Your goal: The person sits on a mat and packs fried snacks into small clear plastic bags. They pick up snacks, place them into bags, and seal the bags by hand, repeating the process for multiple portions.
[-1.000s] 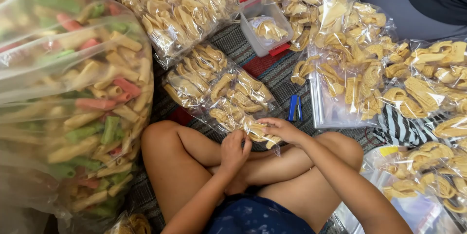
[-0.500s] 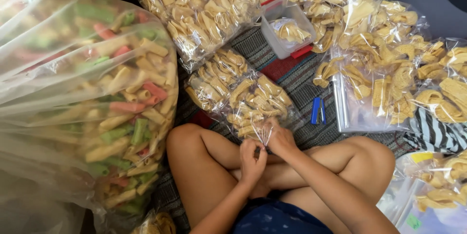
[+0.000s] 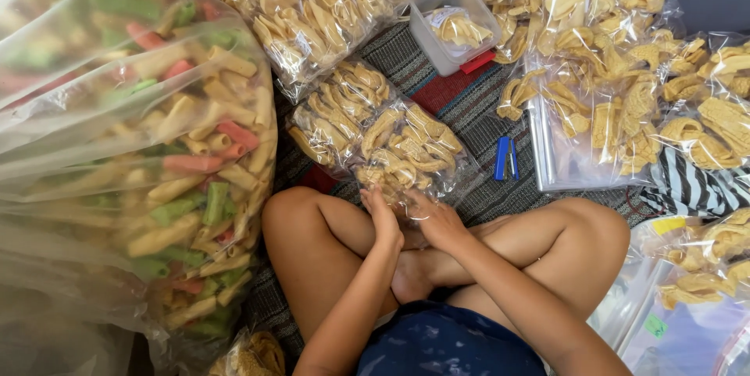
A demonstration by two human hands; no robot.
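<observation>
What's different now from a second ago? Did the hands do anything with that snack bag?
Both hands, left hand and right hand, slid forward off the crossed legs and keep pinching the near end of the clear snack bag. The blue stapler, plastic tub and big coloured-snack sack stayed put.

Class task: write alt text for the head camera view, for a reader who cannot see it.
A person sits cross-legged on a woven mat, left hand and right hand pinching the near end of a clear bag of pale crackers. A huge sack of coloured tube snacks lies left; a blue stapler right.
</observation>
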